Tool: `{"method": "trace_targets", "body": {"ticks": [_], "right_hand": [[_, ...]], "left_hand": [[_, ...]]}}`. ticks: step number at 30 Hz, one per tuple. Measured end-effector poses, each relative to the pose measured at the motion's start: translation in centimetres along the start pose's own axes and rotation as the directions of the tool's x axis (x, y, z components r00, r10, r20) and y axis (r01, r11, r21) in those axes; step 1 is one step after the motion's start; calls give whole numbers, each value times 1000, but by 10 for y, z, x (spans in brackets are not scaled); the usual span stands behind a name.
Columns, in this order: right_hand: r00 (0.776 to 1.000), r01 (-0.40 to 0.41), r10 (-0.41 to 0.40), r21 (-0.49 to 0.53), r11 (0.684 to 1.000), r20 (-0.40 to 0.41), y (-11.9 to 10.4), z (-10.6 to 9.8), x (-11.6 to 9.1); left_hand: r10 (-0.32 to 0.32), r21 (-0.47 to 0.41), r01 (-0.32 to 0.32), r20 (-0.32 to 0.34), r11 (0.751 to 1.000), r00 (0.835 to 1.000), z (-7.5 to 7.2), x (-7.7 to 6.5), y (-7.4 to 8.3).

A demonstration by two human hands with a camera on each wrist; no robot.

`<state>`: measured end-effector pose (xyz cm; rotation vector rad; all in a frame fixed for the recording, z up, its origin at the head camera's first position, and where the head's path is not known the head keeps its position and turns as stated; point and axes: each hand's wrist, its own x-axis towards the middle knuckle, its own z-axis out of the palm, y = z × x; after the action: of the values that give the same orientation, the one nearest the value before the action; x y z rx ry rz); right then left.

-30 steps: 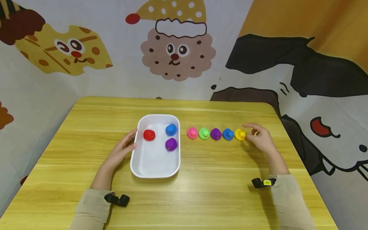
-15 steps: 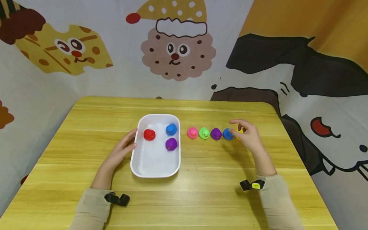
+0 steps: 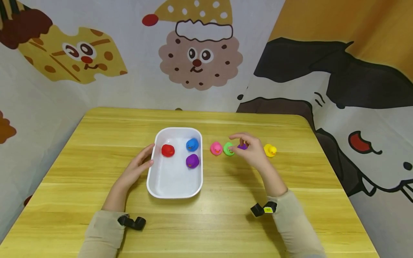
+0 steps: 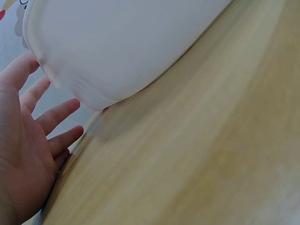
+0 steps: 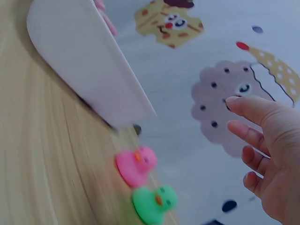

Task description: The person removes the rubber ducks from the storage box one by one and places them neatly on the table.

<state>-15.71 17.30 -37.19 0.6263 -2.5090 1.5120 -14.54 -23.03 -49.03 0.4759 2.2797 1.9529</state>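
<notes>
My left hand (image 3: 133,169) rests its fingertips and thumb against the left side of a white plastic tray (image 3: 174,184). The left wrist view shows the fingers spread, loosely extended at the tray's outer wall. Inside lie a red duck (image 3: 167,151), a blue duck (image 3: 192,144) and a purple duck (image 3: 192,161). My right hand (image 3: 253,152) hovers over the row of toy ducks, nothing between its loosely bent fingers. Below and beside it are a pink duck (image 3: 216,148), a green duck (image 3: 228,149), a partly covered purple duck (image 3: 242,146) and a yellow duck (image 3: 270,150). The row's blue duck is hidden.
A wooden table (image 3: 213,222) carries everything. Behind it hangs a cloth backdrop (image 3: 129,96) with cartoon figures. Each sleeve cuff bears a black wrist camera, such as the left wrist camera (image 3: 132,223).
My right hand has left the yellow duck and moved left along the row, uncovering the yellow duck and covering the blue one. My left hand and the tray have stayed in place.
</notes>
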Motion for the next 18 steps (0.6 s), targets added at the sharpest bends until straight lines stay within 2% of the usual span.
{"method": "trace_targets", "body": {"ticks": [3, 9, 12, 18], "right_hand": [[999, -16, 16, -4, 1000, 29, -3, 12, 4], [996, -35, 32, 31, 999, 85, 11, 40, 14], [993, -5, -3, 63, 998, 121, 16, 53, 19], [977, 67, -83, 89, 994, 197, 11, 75, 27]], "left_hand": [[1, -5, -1, 0, 1000, 1000, 0, 0, -1], [-1, 2, 1, 1, 1000, 1000, -1, 1, -2], [0, 11, 0, 2, 1000, 1000, -1, 1, -2], [-1, 9, 1, 2, 1000, 1000, -1, 0, -1]]}}
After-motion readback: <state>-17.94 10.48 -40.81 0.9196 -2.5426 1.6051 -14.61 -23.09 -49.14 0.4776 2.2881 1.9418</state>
